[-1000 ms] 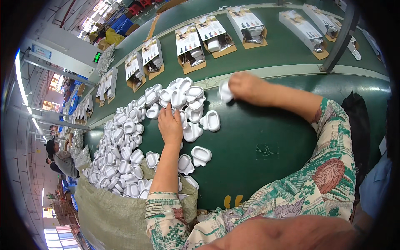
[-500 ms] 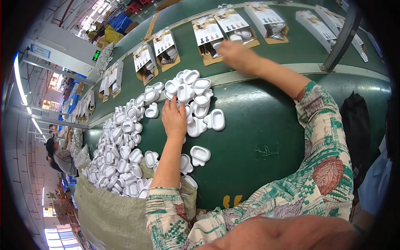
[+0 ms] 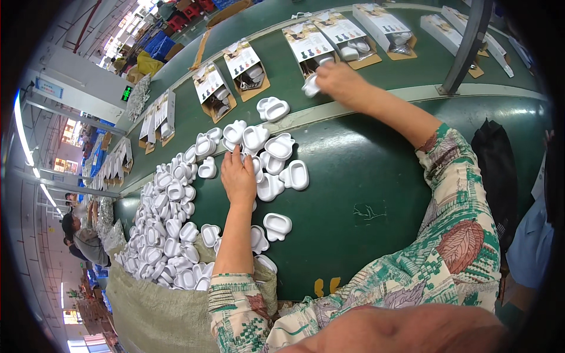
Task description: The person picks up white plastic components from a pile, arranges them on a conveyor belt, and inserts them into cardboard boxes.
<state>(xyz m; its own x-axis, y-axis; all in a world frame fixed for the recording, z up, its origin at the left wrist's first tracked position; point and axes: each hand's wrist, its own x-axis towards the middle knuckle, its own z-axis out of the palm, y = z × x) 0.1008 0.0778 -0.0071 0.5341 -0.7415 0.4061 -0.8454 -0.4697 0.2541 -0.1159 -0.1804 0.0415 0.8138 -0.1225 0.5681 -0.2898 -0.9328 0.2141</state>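
My right hand reaches over the far belt and pinches a white plastic piece, small and dish-like with a rounded knob. It is at the open near end of a printed carton, which has other white parts inside. My left hand lies with fingers stretched out on a loose cluster of the same white pieces. What is under its palm is hidden. Two more white pieces sit together on the far belt, just beyond the metal rail.
A large heap of white pieces spills from a woven sack on the left. More open cartons stand along the green belt. A metal post rises at the right. Another person is at the far left.
The cartons have shifted right along the belt, and two white pieces there have separated from the cluster. My right hand now shows a white piece in its fingers; my left hand stays on the cluster.
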